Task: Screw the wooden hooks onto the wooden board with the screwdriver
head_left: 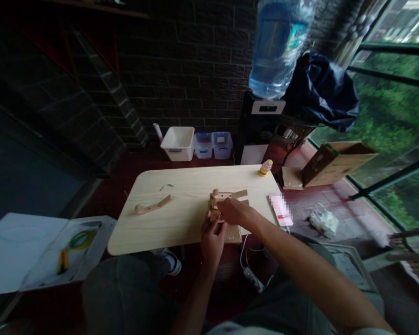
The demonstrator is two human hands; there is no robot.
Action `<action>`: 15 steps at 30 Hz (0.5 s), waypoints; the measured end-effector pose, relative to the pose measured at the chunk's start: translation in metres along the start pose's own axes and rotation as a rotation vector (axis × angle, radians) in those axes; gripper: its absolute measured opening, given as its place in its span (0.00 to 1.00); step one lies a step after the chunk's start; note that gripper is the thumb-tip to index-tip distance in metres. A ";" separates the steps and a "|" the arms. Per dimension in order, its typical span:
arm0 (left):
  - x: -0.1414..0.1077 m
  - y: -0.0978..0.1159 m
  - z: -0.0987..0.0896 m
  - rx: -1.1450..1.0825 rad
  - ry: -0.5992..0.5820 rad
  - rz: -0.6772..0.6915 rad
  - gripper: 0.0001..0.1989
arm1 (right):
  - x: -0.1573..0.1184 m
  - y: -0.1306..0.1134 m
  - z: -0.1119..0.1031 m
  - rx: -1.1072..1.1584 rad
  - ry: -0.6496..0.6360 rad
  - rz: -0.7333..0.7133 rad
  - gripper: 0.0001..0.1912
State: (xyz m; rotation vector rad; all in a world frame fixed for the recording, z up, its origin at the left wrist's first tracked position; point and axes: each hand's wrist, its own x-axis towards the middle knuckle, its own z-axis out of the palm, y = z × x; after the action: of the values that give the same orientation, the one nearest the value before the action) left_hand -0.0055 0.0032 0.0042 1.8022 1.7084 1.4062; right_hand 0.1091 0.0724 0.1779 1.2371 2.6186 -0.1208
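Observation:
Several light-brown wooden pieces lie together at the right front of the table, among them a curved wooden piece [226,194] with a rounded end and small dark holes. My left hand [212,239] comes from below and closes its fingers on the near wooden piece [214,215] of this group. Over the same group, my right hand [234,211] is closed with its fingers pointing down; what they pinch is hidden. A flat wooden block [233,234] sticks out past the front edge under my right wrist. Farther left lies a separate curved wooden piece [153,205].
On the pale table [188,228] stand a small yellow-capped bottle [265,168] and, at the right edge, a pink phone-like object [281,209]. An open white case [91,251] sits at left. Plastic bins [178,144] and a water dispenser [258,125] are behind.

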 end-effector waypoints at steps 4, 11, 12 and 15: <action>0.002 0.005 -0.002 0.023 -0.006 -0.005 0.15 | -0.001 0.007 -0.005 0.028 0.001 -0.016 0.15; 0.001 -0.001 0.003 0.019 0.022 0.002 0.14 | -0.010 -0.002 -0.008 -0.006 0.029 -0.012 0.16; 0.000 -0.002 0.003 0.016 0.022 0.005 0.14 | -0.011 -0.002 -0.008 -0.003 0.026 -0.009 0.16; 0.000 0.000 0.003 0.016 0.022 0.011 0.15 | -0.016 0.003 -0.009 0.019 0.017 0.006 0.16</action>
State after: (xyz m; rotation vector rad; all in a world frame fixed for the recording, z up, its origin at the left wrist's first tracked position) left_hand -0.0032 0.0047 0.0023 1.8134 1.7284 1.4263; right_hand 0.1193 0.0638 0.1902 1.2570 2.6344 -0.1354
